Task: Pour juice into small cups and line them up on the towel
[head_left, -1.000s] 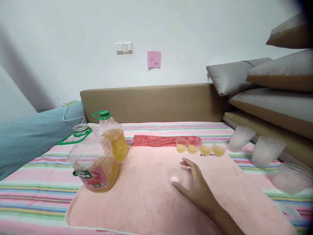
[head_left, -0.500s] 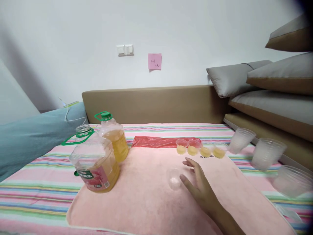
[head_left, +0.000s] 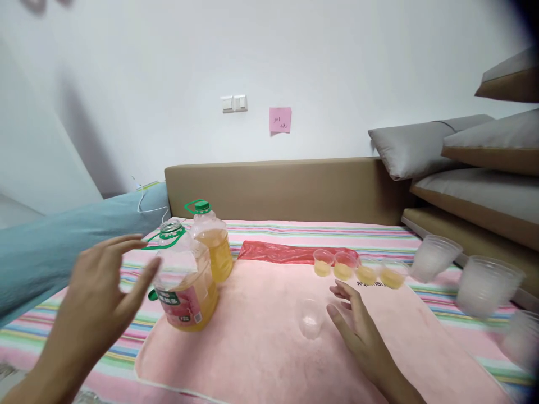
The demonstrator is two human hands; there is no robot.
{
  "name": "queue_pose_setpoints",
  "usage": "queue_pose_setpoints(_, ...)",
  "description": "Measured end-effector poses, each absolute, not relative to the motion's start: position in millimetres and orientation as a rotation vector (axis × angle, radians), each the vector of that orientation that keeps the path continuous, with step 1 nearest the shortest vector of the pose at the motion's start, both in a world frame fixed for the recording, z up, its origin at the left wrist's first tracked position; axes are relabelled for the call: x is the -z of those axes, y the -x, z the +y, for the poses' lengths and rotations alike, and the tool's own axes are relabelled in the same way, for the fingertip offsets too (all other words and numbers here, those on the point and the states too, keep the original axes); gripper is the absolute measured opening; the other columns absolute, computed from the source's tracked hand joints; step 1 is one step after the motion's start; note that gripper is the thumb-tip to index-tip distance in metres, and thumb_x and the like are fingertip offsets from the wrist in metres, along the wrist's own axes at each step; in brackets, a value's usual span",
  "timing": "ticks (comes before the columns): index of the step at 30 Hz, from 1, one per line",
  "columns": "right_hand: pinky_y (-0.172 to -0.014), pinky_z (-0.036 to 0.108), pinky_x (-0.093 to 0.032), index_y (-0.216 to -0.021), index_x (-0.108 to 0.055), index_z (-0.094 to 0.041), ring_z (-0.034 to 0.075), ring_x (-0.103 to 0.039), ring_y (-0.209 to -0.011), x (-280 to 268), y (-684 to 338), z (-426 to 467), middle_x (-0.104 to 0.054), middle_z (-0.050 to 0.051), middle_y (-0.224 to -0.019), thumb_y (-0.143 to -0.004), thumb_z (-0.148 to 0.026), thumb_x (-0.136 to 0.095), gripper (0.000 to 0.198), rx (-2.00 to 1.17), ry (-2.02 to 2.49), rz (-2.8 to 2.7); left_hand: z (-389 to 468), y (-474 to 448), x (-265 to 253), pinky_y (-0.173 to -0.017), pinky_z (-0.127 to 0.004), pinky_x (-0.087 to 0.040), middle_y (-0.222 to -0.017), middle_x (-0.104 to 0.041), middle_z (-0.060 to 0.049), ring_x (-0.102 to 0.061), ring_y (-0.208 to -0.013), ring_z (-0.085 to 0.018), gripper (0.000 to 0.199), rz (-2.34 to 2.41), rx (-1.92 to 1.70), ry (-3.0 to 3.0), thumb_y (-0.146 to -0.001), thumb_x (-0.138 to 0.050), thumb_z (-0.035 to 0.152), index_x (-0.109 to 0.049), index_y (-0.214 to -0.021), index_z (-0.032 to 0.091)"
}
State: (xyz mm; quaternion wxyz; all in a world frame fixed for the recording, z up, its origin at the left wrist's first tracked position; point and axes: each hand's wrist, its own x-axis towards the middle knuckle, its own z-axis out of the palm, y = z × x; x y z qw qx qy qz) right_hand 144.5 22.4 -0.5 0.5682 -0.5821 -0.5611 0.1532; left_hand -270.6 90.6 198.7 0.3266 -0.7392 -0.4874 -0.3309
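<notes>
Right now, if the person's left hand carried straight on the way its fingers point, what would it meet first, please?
Most likely the uncapped oil bottle: the open left hand points right towards its shoulder and green handle. Depth is unclear, so whether they are already nearly touching cannot be told.

– what is seen at the back of the bed?
– a tan headboard [head_left: 286, 182], a pink sticky note [head_left: 280, 119] and a light switch [head_left: 233, 103] on the wall.
– and at the sides?
– grey cushions [head_left: 421, 147] are stacked at the right; a teal blanket [head_left: 50, 247] is spread at the left.
</notes>
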Motion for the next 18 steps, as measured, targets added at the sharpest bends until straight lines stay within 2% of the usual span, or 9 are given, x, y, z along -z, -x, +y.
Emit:
queue_pose_setpoints(2, -0.106, 0.054, -0.042, -0.143, -0.042, -0.032, 0.029, -0.048, -0.128, 0.3, -145.7, 22.2, -0.049, 0.008, -0.142, -0.103, -0.068, -0.052, 0.054, -0.384, 1.381, -1.298, 105.8, 256.1, -197.7, -0.098, -0.048, -0.045, -0.122, -0.067, -0.017, -0.061, -0.117, -0.037, 0.059, -1.254, 0.755, 1.925, -0.102, -0.031, 0.062, -0.055, -0.128, 0.015)
queue_pose_setpoints(5, -0.107, 0.054, -0.042, -0.143, -0.042, -0.031, 0.029, -0.048, -0.128, 1.4, -148.4, 23.2, -0.049, 0.009, -0.142, -0.103, -0.067, -0.053, 0.055, -0.386, 1.389, -1.290, 113.3, 239.2, -203.7, -0.086, -0.042, -0.039, -0.113, -0.074, -0.010, -0.067, -0.104, -0.032, 0.040, -1.299, 0.547, 1.900, -0.105, -0.033, 0.049, -0.059, -0.115, 0.021)
queue_pose_setpoints(8, -0.107, 0.055, -0.042, -0.143, -0.042, -0.030, 0.030, -0.049, -0.128, 3.7, -151.2, 25.5, -0.050, 0.010, -0.140, -0.102, -0.067, -0.053, 0.056, -0.379, 1.384, -1.291, 110.6, 232.9, -217.7, -0.083, -0.037, -0.034, -0.112, -0.074, -0.011, -0.068, -0.098, -0.029, 0.036, -1.452, 0.363, 1.989, -0.107, -0.033, 0.045, -0.051, -0.120, 0.017)
queue_pose_setpoints(10, -0.107, 0.056, -0.042, -0.143, -0.041, -0.030, 0.030, -0.049, -0.128, 5.0, -152.9, 27.2, -0.050, 0.010, -0.140, -0.102, -0.067, -0.053, 0.056, -0.372, 1.374, -1.290, 109.6, 234.5, -226.8, -0.078, -0.033, -0.032, -0.106, -0.072, -0.011, -0.065, -0.098, -0.029, 0.036, -1.537, 0.299, 2.026, -0.107, -0.033, 0.047, -0.050, -0.115, 0.016)
queue_pose_setpoints(12, -0.106, 0.055, -0.042, -0.144, -0.040, -0.030, 0.030, -0.050, -0.127, 5.5, -154.4, 28.5, -0.051, 0.010, -0.139, -0.103, -0.066, -0.053, 0.056, -0.363, 1.367, -1.288, 111.7, 239.7, -232.9, -0.075, -0.030, -0.031, -0.096, -0.067, -0.008, -0.060, -0.097, -0.028, 0.034, -1.554, 0.299, 2.047, -0.105, -0.036, 0.048, -0.052, -0.096, 0.019)
queue_pose_setpoints(14, -0.106, 0.053, -0.042, -0.144, -0.041, -0.030, 0.029, -0.051, -0.125, 5.6, -155.5, 29.5, -0.051, 0.009, -0.138, -0.104, -0.064, -0.054, 0.055, -0.354, 1.363, -1.287, 116.6, 247.2, -236.4, -0.073, -0.028, -0.030, -0.085, -0.060, -0.004, -0.055, -0.089, -0.024, 0.036, -1.533, 0.317, 2.117, -0.103, -0.042, 0.047, -0.046, -0.077, 0.022)
queue_pose_setpoints(18, -0.104, 0.052, -0.044, -0.142, -0.042, -0.030, 0.029, -0.054, -0.121, 6.0, -156.8, 31.8, -0.053, 0.009, -0.135, -0.104, -0.063, -0.054, 0.052, -0.360, 1.358, -1.279, 131.0, 264.1, -243.5, -0.066, -0.023, -0.028, -0.065, -0.038, 0.006, -0.041, -0.066, -0.015, 0.039, -1.579, 0.407, 2.289, -0.096, -0.053, 0.043, -0.035, -0.068, 0.023)
